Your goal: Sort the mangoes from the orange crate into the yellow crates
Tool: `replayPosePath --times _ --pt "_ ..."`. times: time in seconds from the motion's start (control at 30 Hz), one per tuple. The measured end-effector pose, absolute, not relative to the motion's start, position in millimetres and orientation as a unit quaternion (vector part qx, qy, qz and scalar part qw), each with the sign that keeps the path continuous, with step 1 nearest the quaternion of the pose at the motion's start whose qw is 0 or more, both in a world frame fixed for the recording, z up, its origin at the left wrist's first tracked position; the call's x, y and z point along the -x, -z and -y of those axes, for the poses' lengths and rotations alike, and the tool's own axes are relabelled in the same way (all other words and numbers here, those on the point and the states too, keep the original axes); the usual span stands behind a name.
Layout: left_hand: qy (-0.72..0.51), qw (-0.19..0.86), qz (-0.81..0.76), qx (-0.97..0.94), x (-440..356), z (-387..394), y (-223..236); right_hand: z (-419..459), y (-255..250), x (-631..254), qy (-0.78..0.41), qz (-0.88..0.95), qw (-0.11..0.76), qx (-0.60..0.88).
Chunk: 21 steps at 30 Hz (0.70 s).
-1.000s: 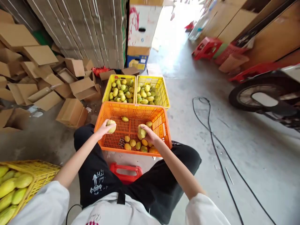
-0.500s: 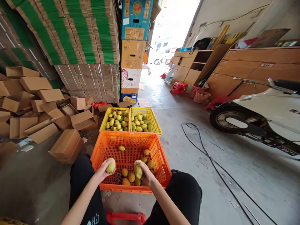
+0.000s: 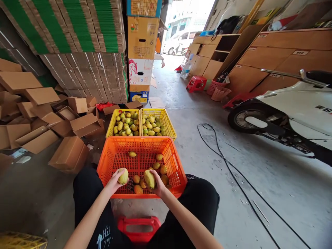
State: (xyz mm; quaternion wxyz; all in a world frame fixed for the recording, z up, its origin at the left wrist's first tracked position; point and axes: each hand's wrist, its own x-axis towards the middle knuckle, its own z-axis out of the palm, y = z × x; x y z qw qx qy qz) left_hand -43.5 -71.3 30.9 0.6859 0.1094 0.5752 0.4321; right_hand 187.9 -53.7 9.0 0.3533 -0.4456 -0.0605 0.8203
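My left hand (image 3: 116,181) is closed around a yellow-green oval fruit (image 3: 123,176), perhaps a small papaya, above the left part of an orange plastic crate (image 3: 114,140). Held in my right hand (image 3: 157,184) is a similar, slightly longer yellow-green fruit (image 3: 149,179), over the crate's right half. Below and beside that hand lie several yellow to orange fruits (image 3: 138,189), some partly hidden by it. One more fruit (image 3: 132,154) rests alone near the crate's far side.
Two yellow crates (image 3: 169,121) full of similar fruits stand against the orange crate's far side. Loose cardboard boxes (image 3: 68,154) lie at left, before stacked flattened cartons (image 3: 95,74). A black cable (image 3: 223,155) and a white scooter (image 3: 298,107) are at right. A red stool (image 3: 140,235) is beneath me.
The view has tilted down and shifted slightly, so the surroundings sit higher in the picture. Both hands still hold their fruits, and the right-hand fruit has turned a little.
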Motion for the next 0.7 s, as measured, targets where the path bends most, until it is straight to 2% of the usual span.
replayPosePath --times 0.17,0.43,0.7 --pt "-0.410 0.704 -0.568 -0.116 45 72 -37 52 -17 -186 -0.791 0.056 0.417 0.444" --pt "-0.404 0.727 -0.554 -0.036 39 72 -48 49 -18 -191 -0.794 0.033 0.404 0.453" --pt "-0.452 0.709 -0.541 -0.015 37 72 -48 47 -11 -188 -0.809 0.021 0.407 0.424"
